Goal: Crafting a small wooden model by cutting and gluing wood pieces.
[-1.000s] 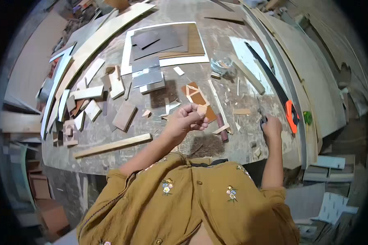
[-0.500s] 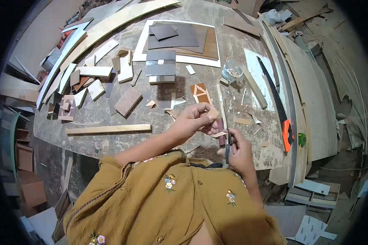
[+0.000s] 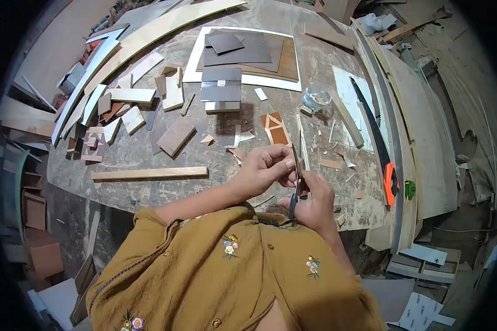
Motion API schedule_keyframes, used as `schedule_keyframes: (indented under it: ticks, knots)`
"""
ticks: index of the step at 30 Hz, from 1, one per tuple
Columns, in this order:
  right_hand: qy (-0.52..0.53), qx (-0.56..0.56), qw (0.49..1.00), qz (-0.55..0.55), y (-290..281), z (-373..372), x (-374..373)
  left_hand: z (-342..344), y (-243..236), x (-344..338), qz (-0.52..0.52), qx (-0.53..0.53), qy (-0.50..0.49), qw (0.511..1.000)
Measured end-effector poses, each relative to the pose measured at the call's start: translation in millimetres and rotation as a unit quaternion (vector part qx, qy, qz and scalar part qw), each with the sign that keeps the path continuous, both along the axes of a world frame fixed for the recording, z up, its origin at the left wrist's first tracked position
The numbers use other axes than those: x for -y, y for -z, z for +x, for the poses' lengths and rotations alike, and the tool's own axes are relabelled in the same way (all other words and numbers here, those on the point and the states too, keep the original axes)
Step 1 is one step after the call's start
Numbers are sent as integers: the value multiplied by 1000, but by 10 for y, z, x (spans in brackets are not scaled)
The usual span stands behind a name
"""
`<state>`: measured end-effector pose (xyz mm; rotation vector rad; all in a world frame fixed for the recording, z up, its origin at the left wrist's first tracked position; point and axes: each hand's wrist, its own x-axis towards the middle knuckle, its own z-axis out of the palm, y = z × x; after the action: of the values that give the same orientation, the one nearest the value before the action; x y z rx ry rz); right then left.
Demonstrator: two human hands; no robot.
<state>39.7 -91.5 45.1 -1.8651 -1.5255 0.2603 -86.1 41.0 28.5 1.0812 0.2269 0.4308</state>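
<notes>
In my right hand (image 3: 316,198) is a pair of dark-handled scissors (image 3: 294,202), the fingers closed around the handles and the blades pointing away from me. Beside the blades, my left hand (image 3: 268,170) is closed in a pinch. The small thin tan piece it holds is now mostly hidden by the fingers and scissors. Just beyond my hands lies a small orange-brown panel (image 3: 280,135) with pale strips across it. Thin pale strips (image 3: 302,138) lie to its right, and tan scraps (image 3: 206,139) are scattered to the left.
A long wooden bar (image 3: 149,174) lies at the near left, with a wooden block (image 3: 176,137) beyond it. A dark box-like piece (image 3: 221,83) stands before stacked dark sheets (image 3: 240,51). At right are a handsaw (image 3: 390,185), a green tape measure (image 3: 410,189) and a clear plastic container (image 3: 316,100).
The scissors and my right hand have shifted left, up against my left hand. The tan piece, plainly visible before, is now mostly covered.
</notes>
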Motion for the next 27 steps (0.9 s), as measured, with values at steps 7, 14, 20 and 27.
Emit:
schedule_keyframes:
  ticks: [7, 14, 20, 27]
  knots:
    - [31, -13, 998, 49, 38, -37, -6, -18, 50, 11, 16, 13, 10, 1000]
    - [63, -29, 993, 99, 98, 8, 84, 136, -91, 109, 39, 26, 14, 999]
    - [94, 38, 984, 149, -10, 208, 346, 528, -220, 247, 122, 24, 105, 987]
    - [191, 40, 963, 187, 60, 265, 667, 756, -403, 460, 105, 40, 171, 979]
